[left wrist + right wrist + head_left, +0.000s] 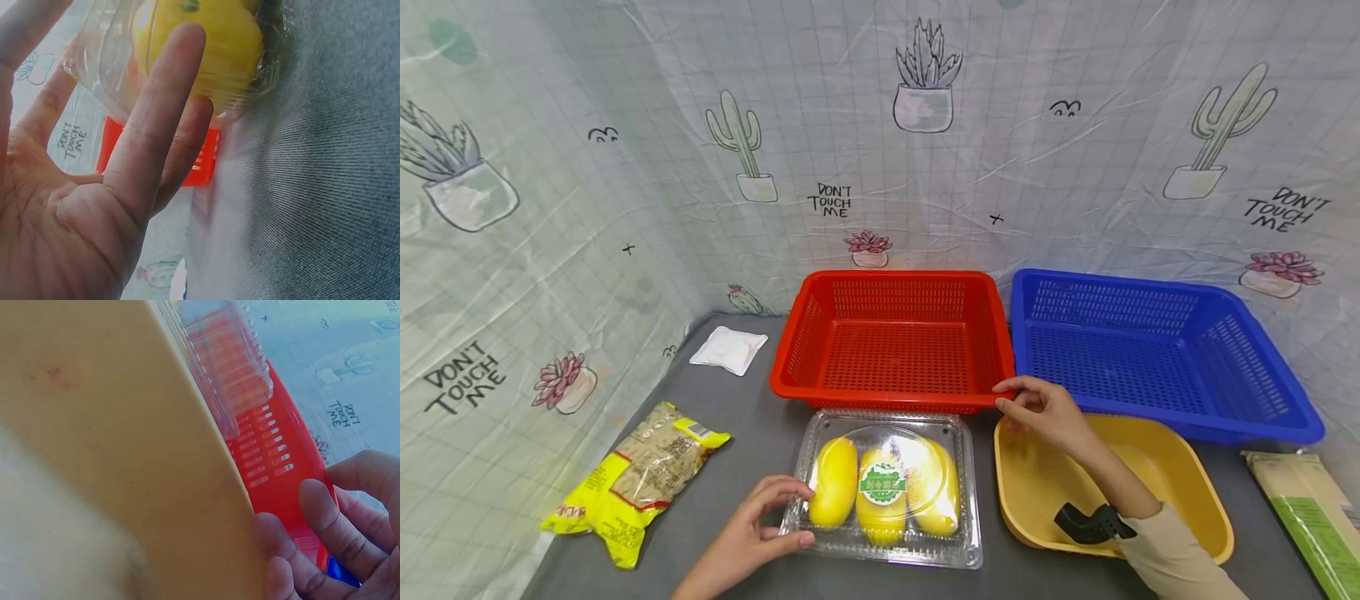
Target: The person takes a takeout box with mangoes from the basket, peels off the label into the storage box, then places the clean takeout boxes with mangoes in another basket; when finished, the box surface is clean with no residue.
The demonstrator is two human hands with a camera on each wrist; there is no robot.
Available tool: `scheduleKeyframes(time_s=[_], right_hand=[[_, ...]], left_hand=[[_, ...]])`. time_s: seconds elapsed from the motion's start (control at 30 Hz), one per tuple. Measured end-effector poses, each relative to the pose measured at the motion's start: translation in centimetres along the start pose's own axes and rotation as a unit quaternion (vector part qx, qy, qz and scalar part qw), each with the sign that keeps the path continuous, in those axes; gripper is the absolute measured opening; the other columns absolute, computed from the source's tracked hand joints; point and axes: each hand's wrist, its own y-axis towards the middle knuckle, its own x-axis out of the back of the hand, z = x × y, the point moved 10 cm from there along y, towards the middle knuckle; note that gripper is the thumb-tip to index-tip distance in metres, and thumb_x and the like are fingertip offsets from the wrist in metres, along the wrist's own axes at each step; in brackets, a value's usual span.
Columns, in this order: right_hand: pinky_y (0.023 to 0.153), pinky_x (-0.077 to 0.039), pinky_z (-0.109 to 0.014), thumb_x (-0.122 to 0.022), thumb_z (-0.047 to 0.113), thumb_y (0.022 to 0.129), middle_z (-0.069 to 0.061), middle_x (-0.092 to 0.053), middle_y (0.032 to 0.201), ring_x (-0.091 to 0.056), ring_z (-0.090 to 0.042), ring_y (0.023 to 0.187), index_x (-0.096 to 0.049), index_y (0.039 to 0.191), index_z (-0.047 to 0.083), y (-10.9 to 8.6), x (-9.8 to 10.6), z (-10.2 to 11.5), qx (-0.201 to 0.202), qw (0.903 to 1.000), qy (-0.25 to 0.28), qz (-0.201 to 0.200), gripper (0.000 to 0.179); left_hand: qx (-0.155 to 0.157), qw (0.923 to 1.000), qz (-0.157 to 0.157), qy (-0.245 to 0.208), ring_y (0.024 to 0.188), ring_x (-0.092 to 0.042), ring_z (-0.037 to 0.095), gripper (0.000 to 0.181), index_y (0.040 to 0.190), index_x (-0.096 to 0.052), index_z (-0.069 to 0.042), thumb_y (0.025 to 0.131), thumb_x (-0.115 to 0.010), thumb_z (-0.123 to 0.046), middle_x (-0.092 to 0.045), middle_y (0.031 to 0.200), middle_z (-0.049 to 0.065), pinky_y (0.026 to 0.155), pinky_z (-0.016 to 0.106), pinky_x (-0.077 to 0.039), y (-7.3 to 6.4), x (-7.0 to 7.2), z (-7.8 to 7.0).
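At the near edge of the grey worktop [752, 450], a clear clamshell box [887, 487] of three yellow mangoes [883, 483], lid shut, green label on top, just in front of the red basket [891, 342]. Left hand [748, 537] at the box's left side, fingertips and thumb curled round its rim; in the left wrist view, straighter fingers [156, 125] fanned against the clear plastic. Right hand [1048, 412] reaching forward over the yellow tub [1210, 500], fingers curled over the near right corner of the red basket's rim, as the right wrist view confirms [325, 519]. Forearm low across the tub, black wrist strap [1093, 523] at the cuff. Step in hand, by the look of it: steadying the basket while taking hold of the box. Next move, judged from this: a firmer two-sided grip on the flimsy shell and a level lift over the basket's front wall. Blue basket [1157, 358] touching the red one on the right. Yellow snack bag [640, 479] at the left edge, white sachet [728, 350] at the far left corner, green-edged packet [1307, 517] at the right edge.
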Motion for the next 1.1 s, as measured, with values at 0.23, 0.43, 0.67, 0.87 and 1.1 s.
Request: scheduleKeyframes(time_s=[0.23,0.43,0.67,0.87,1.1], right_hand=[[0.054,-0.048,-0.029,-0.067,0.010,0.093,-0.010,-0.064,0.068,-0.061,-0.021,0.059,-0.063,0.113,-0.006,-0.1,-0.2,0.0,-0.001,0.9999,-0.002,-0.010,0.027],[0.055,-0.050,-0.029,-0.067,0.008,0.092,-0.009,-0.063,0.067,-0.059,-0.015,0.057,-0.063,0.111,-0.008,-0.2,-0.2,0.4,0.004,0.9996,0.000,-0.026,0.025],[0.057,-0.053,-0.030,-0.066,0.009,0.093,-0.013,-0.064,0.069,-0.062,-0.016,0.059,-0.064,0.109,-0.006,-0.5,-0.7,2.2,0.017,0.9996,0.012,-0.021,0.022],[0.060,-0.056,-0.033,-0.064,0.007,0.094,-0.011,-0.063,0.071,-0.061,-0.015,0.062,-0.064,0.108,-0.006,-0.5,-2.2,3.3,0.020,0.9990,0.038,0.012,0.019],[0.055,-0.049,-0.027,-0.064,0.008,0.094,-0.008,-0.062,0.068,-0.060,-0.019,0.060,-0.067,0.104,-0.004,-0.4,-4.4,4.8,0.054,0.9976,0.026,0.033,0.016]], left_hand=[[0.052,0.9984,-0.010,0.018,0.106,-0.053,0.008,0.038,0.116,-0.063,-0.013,0.082,-0.079,-0.010,-0.051,0.121,0.005,0.072,0.031,-0.056,-0.1,0.2,0.7],[0.093,0.9952,-0.014,0.028,0.107,-0.052,0.013,0.037,0.115,-0.063,-0.016,0.082,-0.079,-0.014,-0.050,0.123,0.010,0.073,0.031,-0.054,-0.1,0.3,1.2],[0.091,0.9953,-0.016,0.028,0.107,-0.051,0.014,0.037,0.115,-0.063,-0.017,0.083,-0.079,-0.014,-0.050,0.123,0.009,0.073,0.031,-0.053,0.0,0.2,1.3],[0.093,0.9951,-0.018,0.029,0.108,-0.051,0.015,0.037,0.116,-0.063,-0.018,0.083,-0.079,-0.014,-0.050,0.124,0.007,0.074,0.031,-0.052,0.0,0.1,1.3],[0.101,0.9942,-0.018,0.031,0.110,-0.051,0.016,0.039,0.118,-0.062,-0.019,0.083,-0.079,-0.014,-0.049,0.126,0.008,0.074,0.032,-0.051,-0.1,0.2,1.3]])
